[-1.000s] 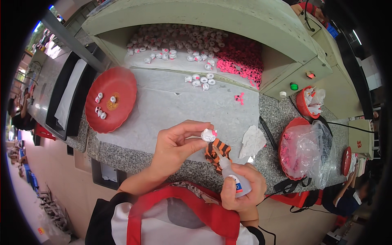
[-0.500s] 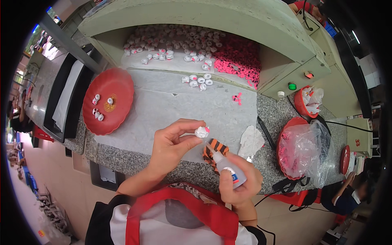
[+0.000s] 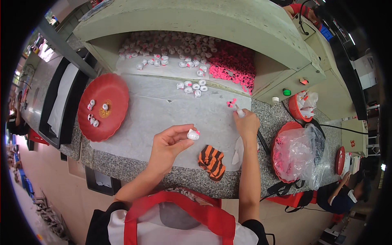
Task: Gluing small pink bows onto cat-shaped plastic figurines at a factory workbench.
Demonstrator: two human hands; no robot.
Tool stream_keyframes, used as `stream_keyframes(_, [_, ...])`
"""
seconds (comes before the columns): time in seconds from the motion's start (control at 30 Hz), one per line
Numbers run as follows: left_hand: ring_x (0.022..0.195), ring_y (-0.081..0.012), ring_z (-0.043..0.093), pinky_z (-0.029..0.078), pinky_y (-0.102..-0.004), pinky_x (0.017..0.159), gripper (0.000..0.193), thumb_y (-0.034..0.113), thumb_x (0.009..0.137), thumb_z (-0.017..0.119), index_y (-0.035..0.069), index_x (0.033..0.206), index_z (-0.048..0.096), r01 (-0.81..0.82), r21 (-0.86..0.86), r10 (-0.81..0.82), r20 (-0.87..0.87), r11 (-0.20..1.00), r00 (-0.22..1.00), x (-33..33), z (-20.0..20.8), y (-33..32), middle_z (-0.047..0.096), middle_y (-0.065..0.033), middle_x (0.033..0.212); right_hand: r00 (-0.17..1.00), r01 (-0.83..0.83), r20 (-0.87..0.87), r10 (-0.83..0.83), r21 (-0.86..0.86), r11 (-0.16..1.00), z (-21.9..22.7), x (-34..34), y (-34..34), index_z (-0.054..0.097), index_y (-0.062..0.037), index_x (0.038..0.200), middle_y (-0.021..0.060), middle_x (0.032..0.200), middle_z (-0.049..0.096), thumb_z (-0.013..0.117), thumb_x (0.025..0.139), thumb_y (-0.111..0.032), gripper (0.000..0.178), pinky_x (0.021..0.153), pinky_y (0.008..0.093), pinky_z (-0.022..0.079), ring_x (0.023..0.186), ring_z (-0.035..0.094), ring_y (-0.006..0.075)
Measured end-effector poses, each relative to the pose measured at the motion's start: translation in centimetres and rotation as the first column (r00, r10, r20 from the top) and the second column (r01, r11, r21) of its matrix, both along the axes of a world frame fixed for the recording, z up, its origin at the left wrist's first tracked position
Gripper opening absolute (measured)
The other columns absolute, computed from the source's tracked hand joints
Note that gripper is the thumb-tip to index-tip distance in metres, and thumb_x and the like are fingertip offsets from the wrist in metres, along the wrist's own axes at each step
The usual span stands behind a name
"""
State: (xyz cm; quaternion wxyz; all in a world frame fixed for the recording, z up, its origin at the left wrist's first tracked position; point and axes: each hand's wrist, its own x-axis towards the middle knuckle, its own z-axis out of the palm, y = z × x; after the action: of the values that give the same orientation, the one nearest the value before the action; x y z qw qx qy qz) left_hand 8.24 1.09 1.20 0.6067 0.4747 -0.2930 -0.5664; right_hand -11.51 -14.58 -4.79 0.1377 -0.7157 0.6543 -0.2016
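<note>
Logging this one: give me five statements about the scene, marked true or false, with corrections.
The left hand holds a small white cat-head piece with a pink spot. True.
The right hand holds a pale plastic bottle with a narrow nozzle. True.
The wide red scalloped dish has nothing in it. False: small white pieces lie in it.
The orange-and-black striped cloth is in the right hand. False: it lies apart from both hands.
The heap of pink pieces sits right of the heap of white pieces. True.
</note>
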Motion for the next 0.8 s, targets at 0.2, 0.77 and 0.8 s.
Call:
stream_keyframes(0.2, [0.091,-0.0143,0.057,0.046,-0.0241,0.078,0.033,-0.009,0.075,0.055,-0.002,0.107,0.053,0.043,0.006,-0.043,0.03,0.999,0.999,-1.4,0.5,-0.5,0.059,-0.0105,0.101,0.605,-0.235,0.773,-0.19,0.402,0.885,6.8,1.3,7.4,0.062,0.0009,0.082,0.0041,0.072,0.061,0.062,0.073,-0.005,0.01,0.045,0.0196,0.039,0.054,0.051,0.0068])
stream_keyframes(0.77, [0.099,-0.0213,0.053,0.046,-0.0294,0.085,0.032,-0.014,0.072,0.055,-0.005,0.103,0.055,0.158,-0.209,-0.174,-0.062,0.965,0.983,-1.3,2.6,0.5,0.049,-0.0164,0.111,0.609,-0.361,0.788,0.092,0.171,0.917,11.0,3.1,11.6,0.056,0.0002,0.075,0.003,0.065,0.059,0.069,0.069,-0.004,0.015,0.05,0.0185,0.044,0.057,0.054,0.0055])
stream_keyframes(0.8, [0.099,-0.0213,0.053,0.046,-0.0294,0.085,0.032,-0.014,0.072,0.055,-0.005,0.103,0.055,0.158,-0.206,-0.174,-0.062,0.966,0.983,-1.1,2.3,0.5,0.049,-0.0164,0.111,0.592,-0.357,0.804,0.055,0.201,0.912,11.3,3.3,11.8,0.057,0.0003,0.078,0.0034,0.066,0.059,0.069,0.069,-0.003,0.016,0.049,0.0184,0.044,0.057,0.054,0.0059])
